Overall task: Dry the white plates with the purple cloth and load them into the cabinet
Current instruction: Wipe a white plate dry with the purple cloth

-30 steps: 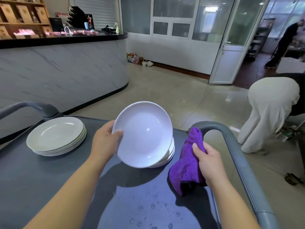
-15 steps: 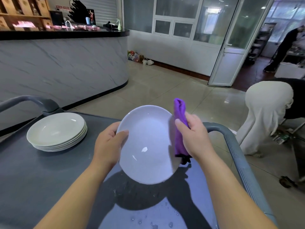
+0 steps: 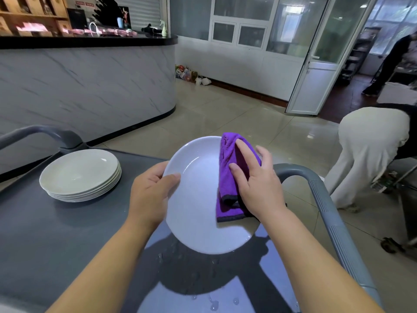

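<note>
A white plate (image 3: 194,199) is held tilted above the grey cart top (image 3: 45,233), its face toward me. My left hand (image 3: 151,193) grips its left rim, thumb on the face. My right hand (image 3: 257,184) presses the purple cloth (image 3: 228,172) flat against the right half of the plate, fingers spread over the cloth. A stack of several white plates (image 3: 80,175) rests on the cart at the left. The plates that stood under the held one are hidden behind it.
Water drops (image 3: 214,303) lie on the cart near me. Grey cart handles rise at the left (image 3: 45,134) and right (image 3: 327,211). A marble counter (image 3: 90,86) stands ahead on the left. A person in white trousers (image 3: 370,154) bends over at the right.
The plate came up off the right stack and toward me. My right hand picked the cloth up from the cart and now lays it flat on the plate's face.
</note>
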`<state>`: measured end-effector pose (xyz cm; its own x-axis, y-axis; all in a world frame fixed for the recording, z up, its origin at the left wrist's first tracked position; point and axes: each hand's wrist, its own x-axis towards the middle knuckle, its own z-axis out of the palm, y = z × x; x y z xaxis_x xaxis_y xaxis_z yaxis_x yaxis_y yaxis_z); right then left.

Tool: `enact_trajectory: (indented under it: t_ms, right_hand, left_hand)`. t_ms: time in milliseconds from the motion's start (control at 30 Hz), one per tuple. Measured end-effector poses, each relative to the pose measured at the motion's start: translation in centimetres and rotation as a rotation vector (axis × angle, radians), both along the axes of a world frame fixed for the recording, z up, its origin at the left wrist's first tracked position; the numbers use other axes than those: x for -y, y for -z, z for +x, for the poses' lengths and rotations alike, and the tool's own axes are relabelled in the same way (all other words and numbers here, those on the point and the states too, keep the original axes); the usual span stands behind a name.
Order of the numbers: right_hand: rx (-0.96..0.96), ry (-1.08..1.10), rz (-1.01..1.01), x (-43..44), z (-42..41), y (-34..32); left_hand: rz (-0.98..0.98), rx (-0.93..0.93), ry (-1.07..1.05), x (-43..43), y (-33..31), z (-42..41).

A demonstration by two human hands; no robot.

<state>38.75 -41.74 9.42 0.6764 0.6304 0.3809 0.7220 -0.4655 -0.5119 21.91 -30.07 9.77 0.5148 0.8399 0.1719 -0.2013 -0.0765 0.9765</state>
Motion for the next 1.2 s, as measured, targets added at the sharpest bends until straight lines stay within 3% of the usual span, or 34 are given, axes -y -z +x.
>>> enact_trajectory:
  t_ms: [67,200,300,467,567,733,833,1000,1100,1200]
  right_hand:
    - [-0.087,0.007,0.021,0.3,0.3,0.1]
    - [-0.389,0.069,0.379,0.9,-1.7,1.8]
    - [-0.437,0.078,0.494,1.5,-2.5,3.0]
    - [-0.419,-0.029,0.413,2.4,-0.4,1.1]
    - [-0.379,-0.061,0.390,2.2,-0.4,0.4]
    - [-0.470,0.163,0.617,1.1,-3.9,2.5]
    - [-0.533,0.154,0.638,1.2,-4.1,3.3]
    - [-0.453,-0.037,0.507,2.3,-1.4,1.8]
    - [-0.473,-0.144,0.409,2.2,-1.2,1.4]
    - [-0.561,-0.073,0.486,1.6,-2.7,2.4]
  left_hand:
    - [-0.003,0.034,-0.057,0.3,0.1,0.2]
    - [-0.070,0.136,-0.160,1.1,0.4,0.7]
    - [-0.043,0.102,-0.105,1.0,0.7,0.7]
    - [-0.104,-0.112,0.239,-1.1,1.0,-0.2]
    - [-0.062,-0.121,0.020,-1.2,1.2,0.4]
    - [-0.120,0.039,-0.197,1.2,1.5,1.7]
    - [-0.180,0.022,-0.095,1.4,2.1,1.4]
    - [-0.249,-0.022,0.227,-0.5,1.8,-0.4]
    - [-0.225,-0.058,0.106,-1.5,1.2,-0.1]
    - [-0.136,-0.054,-0.051,-2.1,0.7,0.4]
